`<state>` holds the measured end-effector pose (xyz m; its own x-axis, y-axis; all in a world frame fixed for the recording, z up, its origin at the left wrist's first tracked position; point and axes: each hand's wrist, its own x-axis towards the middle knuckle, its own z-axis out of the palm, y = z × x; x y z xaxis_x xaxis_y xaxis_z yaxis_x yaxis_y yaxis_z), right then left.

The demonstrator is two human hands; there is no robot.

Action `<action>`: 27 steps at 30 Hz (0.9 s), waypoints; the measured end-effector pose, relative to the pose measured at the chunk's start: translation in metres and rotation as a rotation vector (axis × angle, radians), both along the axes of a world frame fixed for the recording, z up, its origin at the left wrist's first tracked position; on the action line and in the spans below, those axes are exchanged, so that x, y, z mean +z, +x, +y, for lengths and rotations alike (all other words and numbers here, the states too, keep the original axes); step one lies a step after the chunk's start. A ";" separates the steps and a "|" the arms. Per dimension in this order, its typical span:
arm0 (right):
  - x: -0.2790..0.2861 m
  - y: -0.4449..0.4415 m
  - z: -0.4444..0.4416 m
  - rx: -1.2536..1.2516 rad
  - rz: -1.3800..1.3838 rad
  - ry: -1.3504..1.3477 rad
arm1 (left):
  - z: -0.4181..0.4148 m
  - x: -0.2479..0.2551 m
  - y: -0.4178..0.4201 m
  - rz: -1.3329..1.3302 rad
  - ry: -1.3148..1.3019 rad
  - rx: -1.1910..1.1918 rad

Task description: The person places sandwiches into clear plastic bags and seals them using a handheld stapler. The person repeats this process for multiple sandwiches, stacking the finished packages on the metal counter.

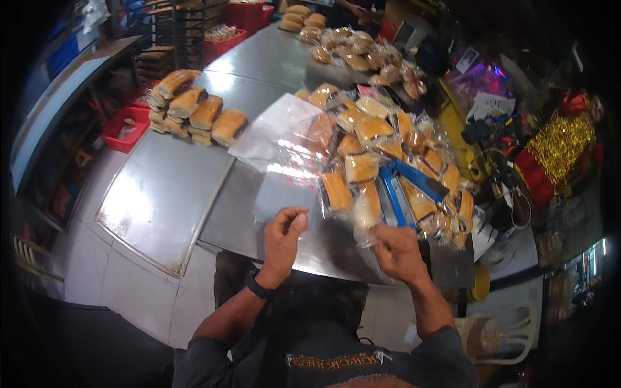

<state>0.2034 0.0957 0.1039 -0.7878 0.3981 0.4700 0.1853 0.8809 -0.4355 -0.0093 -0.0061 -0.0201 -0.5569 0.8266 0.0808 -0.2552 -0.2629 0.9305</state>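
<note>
My right hand (398,250) pinches the gathered end of a clear plastic bag with a bread roll (367,208) inside, at the near edge of a heap of bagged rolls. My left hand (285,242) is raised over the steel table (233,213), fingers curled and apart, with nothing seen in it. A blue hand-held bag sealer or large stapler (400,194) lies on the heap, just beyond my right hand. Left of the heap rests a stack of clear plastic bags (286,131) with red print. Unbagged filled rolls (196,109) are stacked further left.
A metal tray (160,194) lies under the unbagged rolls. Round buns (359,48), many bagged, are piled at the far end. Red crates (127,131) stand at the left, cluttered items at the right. A plastic chair (509,339) is at the lower right. Another person's hand (356,9) shows at the top.
</note>
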 end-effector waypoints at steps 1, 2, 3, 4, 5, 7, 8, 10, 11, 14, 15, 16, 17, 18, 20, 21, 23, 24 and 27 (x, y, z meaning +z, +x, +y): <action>0.000 0.006 -0.003 -0.023 0.073 -0.242 | -0.002 -0.004 0.004 -0.048 0.059 -0.066; 0.004 0.009 -0.002 -0.054 0.153 -0.481 | 0.000 -0.005 0.005 -0.101 0.116 -0.133; 0.006 0.016 -0.003 -0.109 0.249 -0.728 | 0.001 -0.007 0.009 -0.160 0.159 -0.214; -0.005 0.013 0.000 -0.038 0.226 -0.502 | -0.002 0.002 0.014 -0.276 0.146 -0.372; -0.020 0.008 0.000 0.018 0.193 -0.280 | -0.005 0.014 0.021 -0.401 0.122 -0.538; -0.022 -0.005 -0.008 -0.146 0.106 -0.073 | -0.015 0.018 0.030 -0.665 0.221 -0.711; -0.026 -0.005 -0.013 -0.240 0.104 -0.232 | -0.016 0.029 0.043 -0.701 0.183 -0.630; -0.036 0.001 -0.014 -0.352 0.167 -0.455 | -0.012 0.023 0.056 -0.548 0.160 -0.574; -0.042 0.006 -0.015 -0.377 0.231 -0.532 | -0.010 0.025 0.065 -0.385 0.048 -0.509; -0.054 0.027 -0.003 -0.440 0.303 -0.582 | 0.011 0.020 0.083 -0.466 -0.064 -0.539; -0.055 0.039 0.004 -0.467 0.310 -0.567 | 0.023 0.025 0.088 -0.457 -0.068 -0.568; -0.052 0.051 0.012 -0.490 0.342 -0.631 | 0.037 0.031 0.092 -0.450 -0.065 -0.583; -0.048 0.064 0.022 -0.527 0.330 -0.631 | 0.052 0.034 0.097 -0.442 -0.062 -0.597; -0.046 0.073 0.034 -0.591 0.322 -0.518 | 0.071 0.035 0.102 -0.360 -0.036 -0.610; -0.047 0.087 0.068 -0.689 0.269 -0.377 | 0.110 0.034 0.108 -0.187 0.018 -0.617; -0.048 0.095 0.088 -0.737 0.224 -0.343 | 0.130 0.031 0.110 -0.204 0.037 -0.588; -0.045 0.096 0.117 -0.813 0.105 -0.235 | 0.163 0.026 0.116 -0.227 0.082 -0.523; -0.043 0.094 0.127 -0.844 0.026 -0.168 | 0.170 0.028 0.119 -0.151 0.025 -0.452; -0.051 0.094 0.165 -0.836 -0.085 -0.087 | 0.196 0.024 0.113 -0.142 -0.035 -0.414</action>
<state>0.2973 0.2607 0.0526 -0.2491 0.8977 0.3635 0.7967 0.4033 -0.4502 0.1038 0.1902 0.0037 -0.1814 0.9834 -0.0043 -0.4581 -0.0807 0.8852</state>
